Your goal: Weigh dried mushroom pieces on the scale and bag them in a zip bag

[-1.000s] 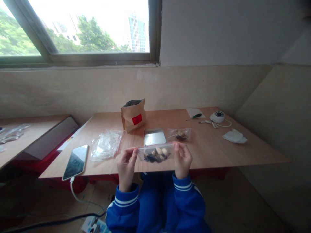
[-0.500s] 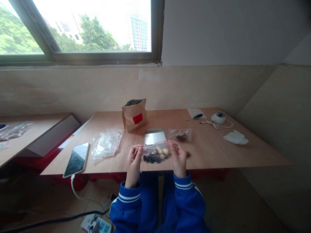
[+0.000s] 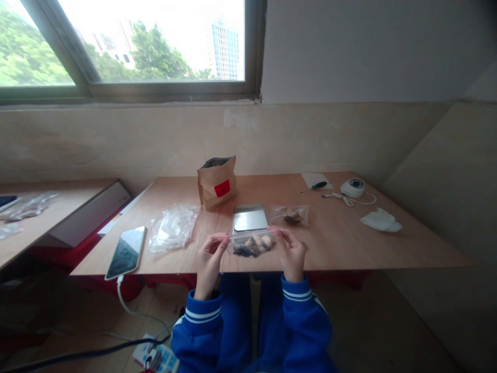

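Left hand [image 3: 208,264] and right hand [image 3: 293,255] each pinch a top corner of a zip bag [image 3: 244,249], thumbs pressed to fingers. Bag holds pale and dark pieces [image 3: 261,242], over the table [image 3: 334,254] near its front edge. Phone [image 3: 126,251] at left, cable [image 3: 120,296] plugged in. Pile of clear bags [image 3: 173,228] beside it. Past the held bag: scale [image 3: 250,217], second filled bag [image 3: 292,215] to its right. Paper bag [image 3: 208,198] stands behind. Screwdriver [image 3: 319,185], white camera [image 3: 352,189] far right.

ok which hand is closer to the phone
Left. The left hand is to the right of the phone; the right hand is farther right, at the other end of the filled bag they both hold.
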Demonstrator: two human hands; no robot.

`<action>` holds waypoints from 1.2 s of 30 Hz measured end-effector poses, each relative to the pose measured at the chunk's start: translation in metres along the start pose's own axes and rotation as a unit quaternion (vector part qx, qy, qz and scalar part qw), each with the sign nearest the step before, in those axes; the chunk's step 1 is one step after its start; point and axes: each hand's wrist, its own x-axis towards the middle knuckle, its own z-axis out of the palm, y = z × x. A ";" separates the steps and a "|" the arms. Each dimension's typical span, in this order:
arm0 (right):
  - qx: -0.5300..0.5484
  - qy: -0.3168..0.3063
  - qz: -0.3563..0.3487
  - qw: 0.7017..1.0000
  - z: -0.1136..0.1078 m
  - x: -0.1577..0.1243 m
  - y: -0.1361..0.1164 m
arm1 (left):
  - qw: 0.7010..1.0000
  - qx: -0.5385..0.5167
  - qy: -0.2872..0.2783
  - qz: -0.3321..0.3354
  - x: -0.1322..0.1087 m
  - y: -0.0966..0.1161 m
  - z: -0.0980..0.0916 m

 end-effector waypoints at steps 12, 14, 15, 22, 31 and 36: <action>0.062 0.030 0.000 0.998 0.003 -0.001 0.003 | 1.000 0.001 0.020 0.003 -0.006 0.016 0.015; 0.045 0.032 0.005 0.998 0.002 0.000 0.003 | 1.000 -0.001 0.010 0.001 -0.006 0.016 0.014; 0.029 0.032 0.005 0.999 0.001 0.000 0.003 | 1.000 0.000 0.007 0.000 -0.005 0.017 0.013; -0.013 0.022 -0.020 0.999 -0.002 0.000 -0.002 | 0.999 0.031 0.007 0.004 -0.004 0.015 0.006; -0.010 0.001 -0.012 1.000 0.003 -0.001 0.000 | 0.997 0.064 0.041 0.006 -0.005 0.007 0.003; -0.020 0.015 -0.005 1.000 0.005 -0.001 0.004 | 0.994 0.083 0.068 0.003 -0.009 0.008 0.005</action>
